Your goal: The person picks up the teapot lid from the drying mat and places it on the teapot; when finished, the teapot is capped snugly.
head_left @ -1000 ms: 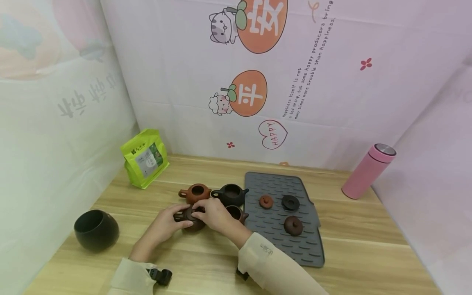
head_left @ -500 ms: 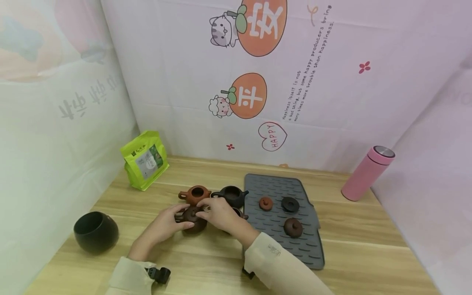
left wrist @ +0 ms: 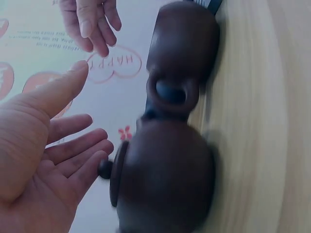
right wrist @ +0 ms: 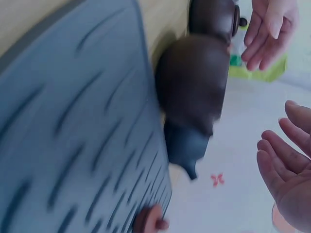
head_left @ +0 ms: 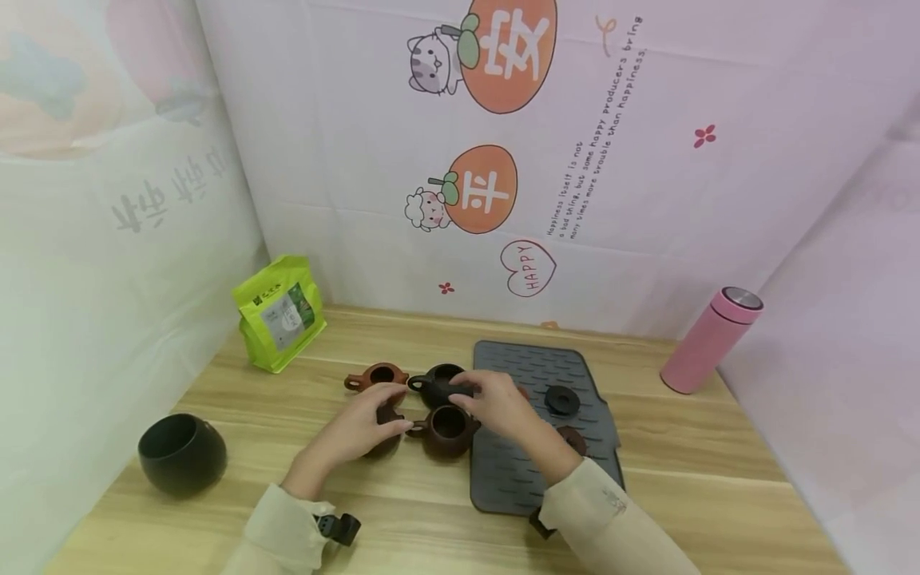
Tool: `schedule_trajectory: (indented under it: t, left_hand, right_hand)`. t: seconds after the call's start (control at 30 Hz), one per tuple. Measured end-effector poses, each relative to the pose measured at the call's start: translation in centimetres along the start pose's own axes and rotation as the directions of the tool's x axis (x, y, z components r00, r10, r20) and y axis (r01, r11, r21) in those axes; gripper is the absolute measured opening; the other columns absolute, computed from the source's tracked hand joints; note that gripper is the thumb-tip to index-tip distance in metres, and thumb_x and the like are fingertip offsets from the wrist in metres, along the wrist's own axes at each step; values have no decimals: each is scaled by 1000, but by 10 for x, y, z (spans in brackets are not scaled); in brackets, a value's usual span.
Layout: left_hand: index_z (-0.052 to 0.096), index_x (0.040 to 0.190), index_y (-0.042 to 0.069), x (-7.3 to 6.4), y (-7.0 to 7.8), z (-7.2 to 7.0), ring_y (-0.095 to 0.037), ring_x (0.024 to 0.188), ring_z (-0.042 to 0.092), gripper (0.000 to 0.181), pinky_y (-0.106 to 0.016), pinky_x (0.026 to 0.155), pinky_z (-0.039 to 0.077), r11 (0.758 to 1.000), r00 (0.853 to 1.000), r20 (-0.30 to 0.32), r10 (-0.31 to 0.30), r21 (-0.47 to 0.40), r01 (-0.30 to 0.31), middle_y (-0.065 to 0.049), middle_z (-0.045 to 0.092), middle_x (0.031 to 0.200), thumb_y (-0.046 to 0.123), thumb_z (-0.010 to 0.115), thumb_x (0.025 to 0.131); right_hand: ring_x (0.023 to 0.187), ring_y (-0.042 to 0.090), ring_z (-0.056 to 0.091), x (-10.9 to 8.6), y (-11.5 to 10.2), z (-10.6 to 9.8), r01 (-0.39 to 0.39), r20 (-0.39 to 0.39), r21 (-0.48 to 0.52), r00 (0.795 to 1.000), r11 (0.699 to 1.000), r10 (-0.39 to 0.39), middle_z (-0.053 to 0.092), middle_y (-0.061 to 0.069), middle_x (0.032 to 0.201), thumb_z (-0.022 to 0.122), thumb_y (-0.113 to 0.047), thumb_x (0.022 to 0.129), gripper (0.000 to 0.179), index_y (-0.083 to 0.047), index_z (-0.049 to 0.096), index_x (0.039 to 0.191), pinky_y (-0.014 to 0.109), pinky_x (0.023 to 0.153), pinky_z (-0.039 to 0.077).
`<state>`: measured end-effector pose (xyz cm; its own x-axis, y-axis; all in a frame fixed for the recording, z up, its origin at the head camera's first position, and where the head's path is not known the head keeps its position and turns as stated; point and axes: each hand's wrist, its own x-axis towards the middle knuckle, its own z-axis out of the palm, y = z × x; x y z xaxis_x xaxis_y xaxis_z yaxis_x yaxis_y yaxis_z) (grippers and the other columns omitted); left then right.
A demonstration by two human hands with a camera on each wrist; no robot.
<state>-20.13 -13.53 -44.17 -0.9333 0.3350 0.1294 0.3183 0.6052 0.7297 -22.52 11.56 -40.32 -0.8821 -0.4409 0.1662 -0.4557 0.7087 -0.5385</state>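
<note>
My left hand [head_left: 354, 427], fingers spread and relaxed, hovers over the small dark brown teapot [left wrist: 165, 179], which wears its knobbed lid [left wrist: 116, 174]. In the left wrist view the palm stands apart from that lid. Holding nothing, my right hand [head_left: 497, 406] hangs loosely curved above the spout side of the black teapot [head_left: 431, 388]. Just right of the lidded pot stands an uncovered brown teapot [head_left: 446, 449], its mouth upward. The reddish teapot [head_left: 377, 377], also uncovered, sits behind the left hand.
A grey ridged mat [head_left: 503, 487] bears a black lid [head_left: 562, 401], a brown lid [head_left: 573, 438] and a reddish lid [right wrist: 147, 221]. A dark round pot [head_left: 183, 459] stands at left, a green tea bag [head_left: 280, 315] behind it. The pink thermos [head_left: 707, 343] is at far right.
The right hand has left the brown teapot's lid and moved right, toward the mat. The left hand has let go of the pot and loosened, uncovering the neighbouring brown teapot.
</note>
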Motion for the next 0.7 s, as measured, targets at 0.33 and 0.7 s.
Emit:
schedule_trajectory:
  t: [0.33,0.7]
  left_hand:
    - [51,139,2,17,11,23,-32,125,50,61,-48,101,41,998,996,72,44,32,-46,-17,47,142,33,72,90]
    - [52,138,3,22,13,42,-33,130,43,64,-50,102,39,998,993,113,16,56,-22,-15,48,141,37,73,88]
  right_hand:
    - [86,15,63,-28,43,-25,-126,-70,16,989,992,127,66,-5,93,74,-18,89,21,-14,72,110,37,73,54]
    - [96,30,65,-73,91,-44,-172,-97,-22,981,985,170,68,9,108,74,-13,88,22,-6,71,109,45,79,54]
